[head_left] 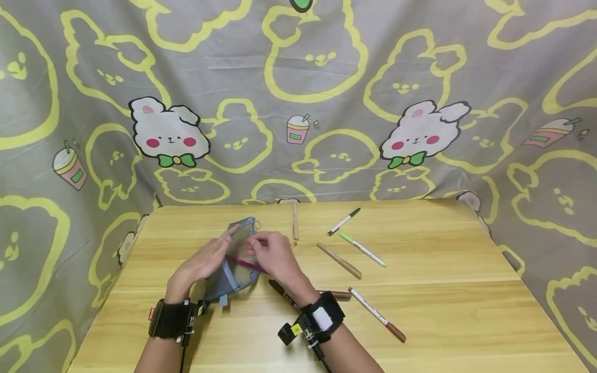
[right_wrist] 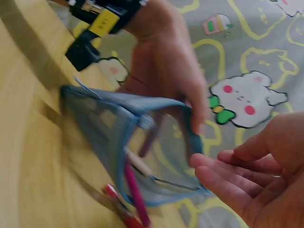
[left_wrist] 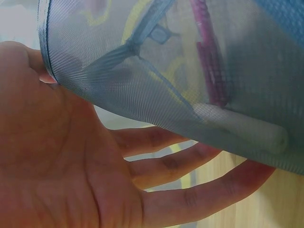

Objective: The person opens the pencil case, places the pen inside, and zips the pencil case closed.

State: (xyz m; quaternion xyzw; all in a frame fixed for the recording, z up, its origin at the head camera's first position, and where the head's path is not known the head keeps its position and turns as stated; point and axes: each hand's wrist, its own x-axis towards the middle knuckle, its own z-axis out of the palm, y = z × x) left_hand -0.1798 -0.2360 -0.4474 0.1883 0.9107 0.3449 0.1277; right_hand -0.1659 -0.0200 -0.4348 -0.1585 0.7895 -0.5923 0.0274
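A blue-grey mesh pencil case (head_left: 224, 282) with an unzipped mouth is held up by my left hand (head_left: 202, 261). In the left wrist view its fingers (left_wrist: 204, 197) lie along the mesh, and in the right wrist view its thumb hooks the rim. A purple pen (right_wrist: 135, 194) slants out through the mouth; a pale pen (left_wrist: 247, 128) shows inside. My right hand (head_left: 277, 256) is beside the mouth, fingertips close to the rim; I see nothing between them. Whether they touch the rim, I cannot tell. A red-capped pen (right_wrist: 118, 204) is near the purple one.
On the wooden table (head_left: 443, 321) to the right lie a light brown marker (head_left: 339, 260), a green-capped marker (head_left: 364, 249), a black-capped marker (head_left: 344, 221), a brown-capped marker (head_left: 378, 314) and a tan marker (head_left: 295, 220). A black marker (head_left: 282, 291) lies beneath the right wrist. Patterned cloth (head_left: 298, 77) hangs behind.
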